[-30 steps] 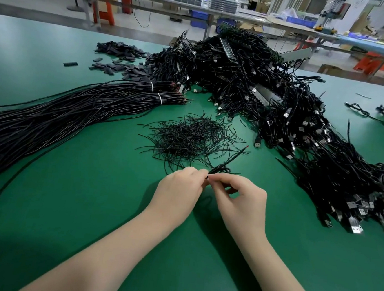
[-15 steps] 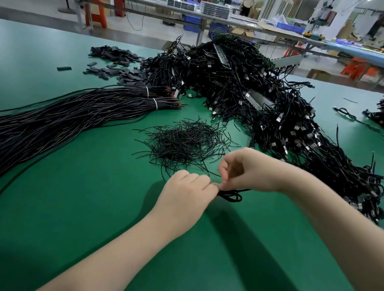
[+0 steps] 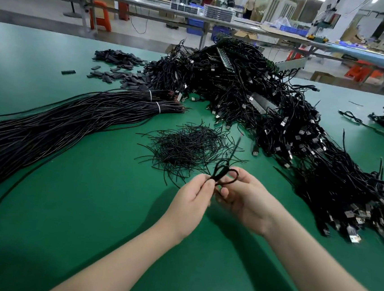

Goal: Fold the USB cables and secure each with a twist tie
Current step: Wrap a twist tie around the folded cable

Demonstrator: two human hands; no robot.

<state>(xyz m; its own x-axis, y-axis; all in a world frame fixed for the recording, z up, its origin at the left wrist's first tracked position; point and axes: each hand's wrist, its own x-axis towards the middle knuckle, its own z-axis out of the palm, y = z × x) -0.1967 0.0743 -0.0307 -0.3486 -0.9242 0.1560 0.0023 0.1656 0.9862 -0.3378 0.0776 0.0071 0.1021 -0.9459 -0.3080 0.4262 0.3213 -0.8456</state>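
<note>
Cable: a thin black cable (image 3: 226, 178) bent into small loops, held up above the green worktop (image 3: 86, 205), with one loose end sticking up.
Left grip: the left hand (image 3: 193, 199) pinches the loops at their middle.
Right grip: the right hand (image 3: 246, 202) curls round the loop on its side.
Ties: a little heap of thin black ties (image 3: 186, 144) lies just behind the hands.
Long cables: a big bunch (image 3: 47, 131) on the left.
Cable pile: a huge heap (image 3: 282, 121) on the right.

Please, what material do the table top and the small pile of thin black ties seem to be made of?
Table top: apparently a green rubber or vinyl mat, with a smooth, soft sheen and no grain. Pile of ties: probably plastic-coated wire, matte black; the thin strands hold kinks and bends. I cannot confirm a metal core.
</note>
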